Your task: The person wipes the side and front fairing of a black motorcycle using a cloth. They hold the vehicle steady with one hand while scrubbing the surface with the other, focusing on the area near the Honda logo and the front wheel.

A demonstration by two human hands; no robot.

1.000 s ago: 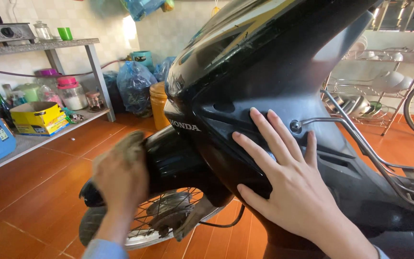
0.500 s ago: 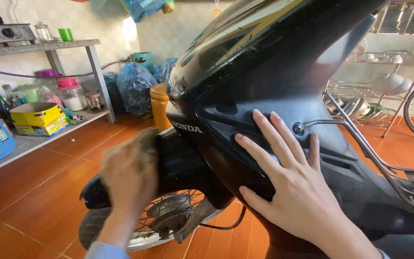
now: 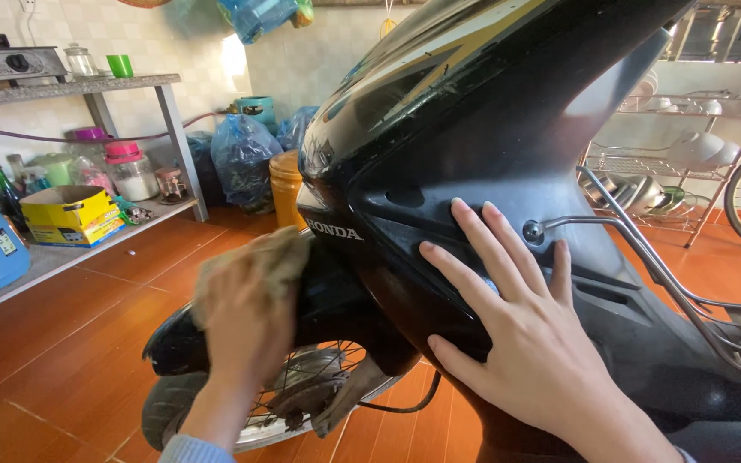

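Since a second ago your left hand [image 3: 246,321] has slid up and toward the scooter's black front panel [image 3: 473,129], so the tan cloth [image 3: 259,261] under it now touches the panel's lower edge; the motion blurs it. Your fingers curl over the cloth, pressing it down onto the black front fender [image 3: 169,343], wrist low, forearm rising from below. Your right hand [image 3: 516,334] has barely shifted: it lies flat and spread on the panel's inner side, fingertips pointing up-left, thumb low, just beside the chrome rack bar [image 3: 645,257].
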